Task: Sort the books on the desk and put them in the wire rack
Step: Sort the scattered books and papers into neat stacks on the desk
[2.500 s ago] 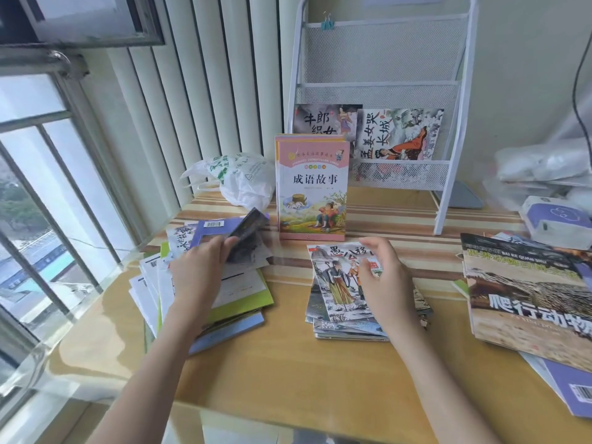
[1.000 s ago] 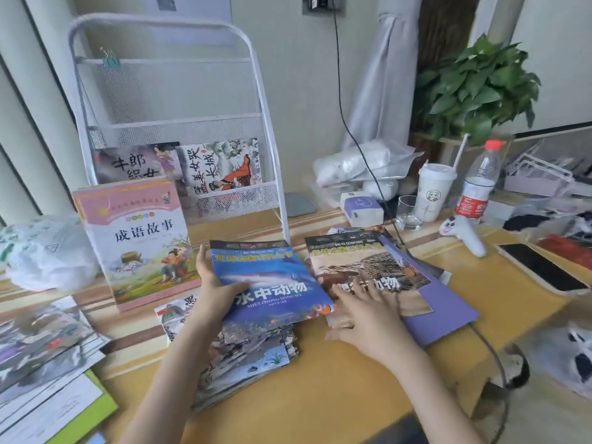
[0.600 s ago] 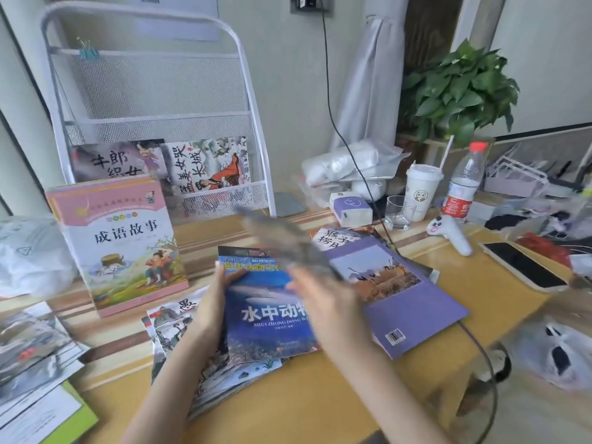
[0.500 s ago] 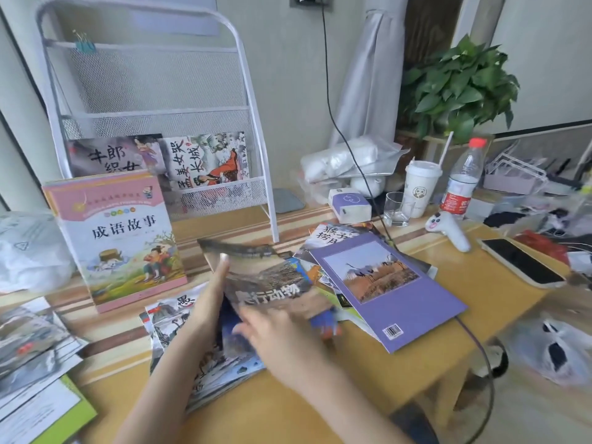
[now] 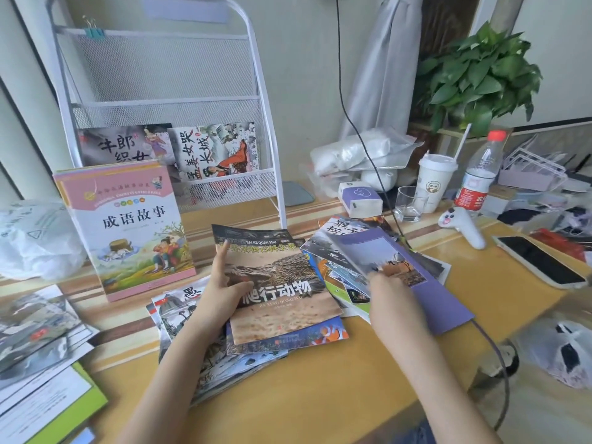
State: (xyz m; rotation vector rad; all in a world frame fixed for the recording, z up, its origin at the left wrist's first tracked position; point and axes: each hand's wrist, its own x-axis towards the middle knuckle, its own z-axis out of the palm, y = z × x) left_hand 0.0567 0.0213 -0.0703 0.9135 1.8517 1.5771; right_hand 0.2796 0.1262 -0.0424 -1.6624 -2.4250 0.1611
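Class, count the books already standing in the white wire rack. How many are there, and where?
2, both in the wire rack's bottom pocket: the dark-covered book on the left, the painted-cover book on the right. Others could be hidden behind them.

Lived-in home study corner: cluttered counter (image 5: 320, 395), children's books (image 5: 134, 225), potted plant (image 5: 480, 72), curtain (image 5: 384, 65), drinks.

A wire rack (image 5: 166, 100) stands at the desk's (image 5: 320, 395) back edge with two books (image 5: 173, 149) in its bottom pocket; another book (image 5: 128, 229) stands before it, stacks (image 5: 278, 302) lying mid-desk.
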